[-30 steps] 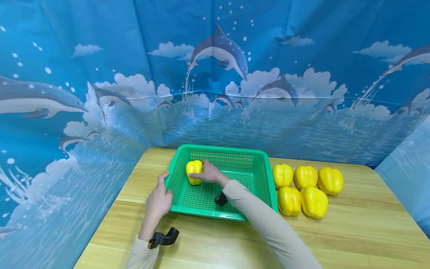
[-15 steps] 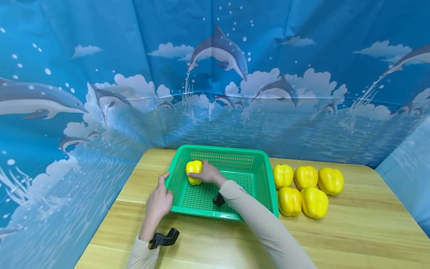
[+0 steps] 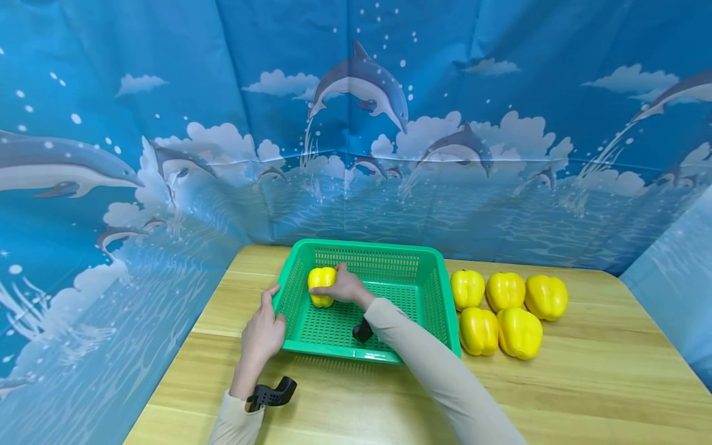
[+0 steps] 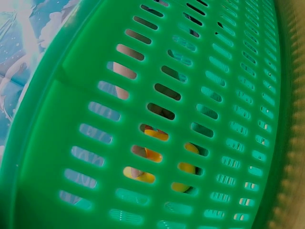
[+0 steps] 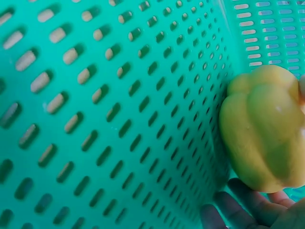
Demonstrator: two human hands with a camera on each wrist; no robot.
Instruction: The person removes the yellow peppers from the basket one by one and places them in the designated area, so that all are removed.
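Note:
A yellow bell pepper (image 3: pixel 321 285) stands inside the green plastic basket (image 3: pixel 384 353), near its left wall. My right hand (image 3: pixel 347 287) holds this pepper, with the thumb across its near side and a finger at its far side. In the right wrist view, fingers (image 5: pixel 248 205) show below the pepper (image 5: pixel 267 129). At the basket's left rim, my left hand (image 3: pixel 263 330) grips the edge. The left wrist view shows the slotted outer wall of the basket (image 4: pixel 43 143), with yellow glimpsed through the slots; the left hand is out of that view.
Several more yellow bell peppers (image 3: pixel 506 292) sit in two rows on the wooden table (image 3: pixel 601 371), right of the basket. A blue curtain (image 3: pixel 356 204) printed with dolphins hangs behind the table. Black wrist mounts (image 3: pixel 272 394) are worn on both arms.
Both hands and the pepper have stayed nearly in place. The right forearm has shifted slightly to the left. The head view has moved a little.

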